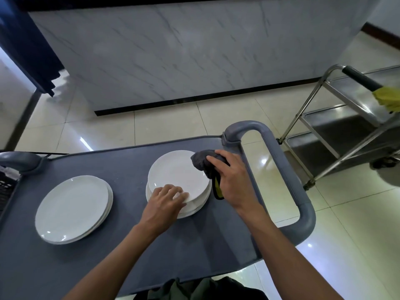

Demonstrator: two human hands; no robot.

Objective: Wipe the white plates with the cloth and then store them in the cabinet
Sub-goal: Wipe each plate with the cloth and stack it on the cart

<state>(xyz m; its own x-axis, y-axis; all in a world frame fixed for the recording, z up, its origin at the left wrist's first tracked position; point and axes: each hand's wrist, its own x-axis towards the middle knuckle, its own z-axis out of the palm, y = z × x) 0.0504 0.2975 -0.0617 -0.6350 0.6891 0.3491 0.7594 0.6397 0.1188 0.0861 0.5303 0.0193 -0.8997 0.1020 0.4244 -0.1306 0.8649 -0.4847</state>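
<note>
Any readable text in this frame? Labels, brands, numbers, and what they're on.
None readable.
White plates: no marks or print.
Grey cloth in the right hand: a yellow-edged tab hangs from it, no legible print.
Grey cart and steel trolley: no visible labels.

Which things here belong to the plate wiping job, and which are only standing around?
Belong to the job:
- right stack of plates, steadied by the left hand
- left stack of plates
- grey cloth, gripped by the right hand
- grey cart holding the plates

Just standing around:
- steel trolley
- yellow rag on it
</note>
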